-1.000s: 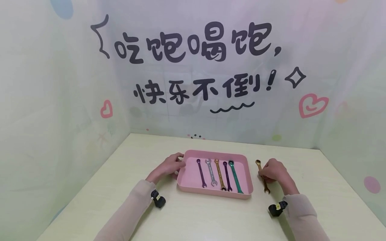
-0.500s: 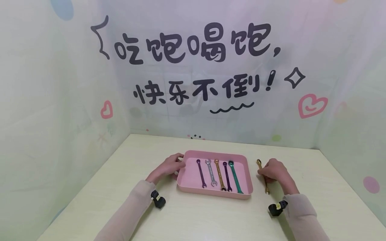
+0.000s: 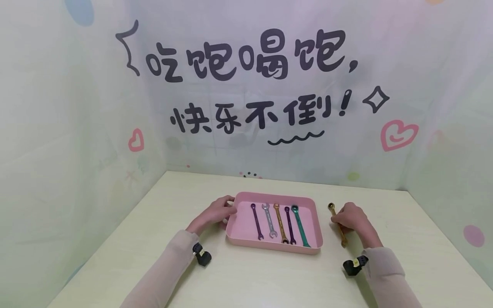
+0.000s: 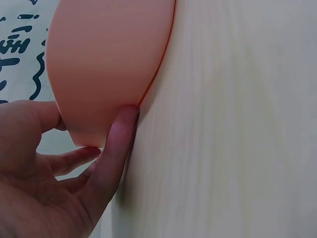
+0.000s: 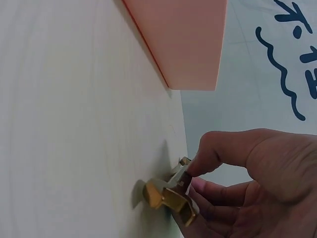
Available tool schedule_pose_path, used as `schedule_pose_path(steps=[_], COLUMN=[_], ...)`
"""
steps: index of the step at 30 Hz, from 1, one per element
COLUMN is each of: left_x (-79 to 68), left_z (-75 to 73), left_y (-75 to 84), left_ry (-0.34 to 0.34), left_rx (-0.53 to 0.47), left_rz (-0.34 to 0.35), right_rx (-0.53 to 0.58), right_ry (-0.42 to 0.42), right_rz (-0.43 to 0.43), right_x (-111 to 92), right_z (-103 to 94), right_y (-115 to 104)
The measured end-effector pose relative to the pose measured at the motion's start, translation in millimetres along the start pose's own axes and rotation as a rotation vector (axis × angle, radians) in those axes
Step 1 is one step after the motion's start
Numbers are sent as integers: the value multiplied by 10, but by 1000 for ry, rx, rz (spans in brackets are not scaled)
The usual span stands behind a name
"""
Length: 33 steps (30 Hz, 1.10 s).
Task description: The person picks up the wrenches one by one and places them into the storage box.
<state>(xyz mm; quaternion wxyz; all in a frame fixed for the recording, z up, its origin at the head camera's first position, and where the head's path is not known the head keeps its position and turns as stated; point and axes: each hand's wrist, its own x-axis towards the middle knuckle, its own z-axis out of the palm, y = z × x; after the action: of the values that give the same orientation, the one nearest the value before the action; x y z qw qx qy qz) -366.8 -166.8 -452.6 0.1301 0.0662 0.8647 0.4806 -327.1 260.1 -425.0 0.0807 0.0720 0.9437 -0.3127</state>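
At the left end of a shallow pink tray (image 3: pixel 265 244), my left hand (image 3: pixel 214 212) grips the wall, thumb at the rim; the left wrist view shows the fingers (image 4: pixel 121 131) against the tray's outer side. In the tray lie a purple wrench (image 3: pixel 257 222), a silver wrench (image 3: pixel 270 220), a gold wrench (image 3: pixel 281 223), a second purple wrench (image 3: pixel 290 225) and a green wrench (image 3: pixel 301 226), side by side. Right of the tray, my right hand (image 3: pixel 350 217) pinches another gold wrench (image 3: pixel 342 236) by its shank, just over the table. Its open end (image 5: pixel 171 201) faces the right wrist camera.
The pale wooden table (image 3: pixel 277 282) runs back to a printed cloth backdrop (image 3: pixel 246 158), with cloth also on the left and right sides. A small black camera sits on each wrist, the left camera (image 3: pixel 202 255) and the right camera (image 3: pixel 354 267).
The gold wrench in my right hand has turned a little, its lower end shifting slightly to the right. The left hand, the tray and the wrenches in it stay where they were.
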Motion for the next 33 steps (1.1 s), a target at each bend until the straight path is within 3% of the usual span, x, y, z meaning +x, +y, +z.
schedule_pose_path(steps=[16,33], left_x=[-2,-12], left_z=[-2,-5], left_y=[-12,-6], left_ry=[-3,-1], left_rx=[-1,-2], left_rz=[6,8], right_rx=[65,165], right_ry=[-43,-68], right_rz=[60,34], right_x=[24,14], right_z=[-5,-68], right_y=[6,-37])
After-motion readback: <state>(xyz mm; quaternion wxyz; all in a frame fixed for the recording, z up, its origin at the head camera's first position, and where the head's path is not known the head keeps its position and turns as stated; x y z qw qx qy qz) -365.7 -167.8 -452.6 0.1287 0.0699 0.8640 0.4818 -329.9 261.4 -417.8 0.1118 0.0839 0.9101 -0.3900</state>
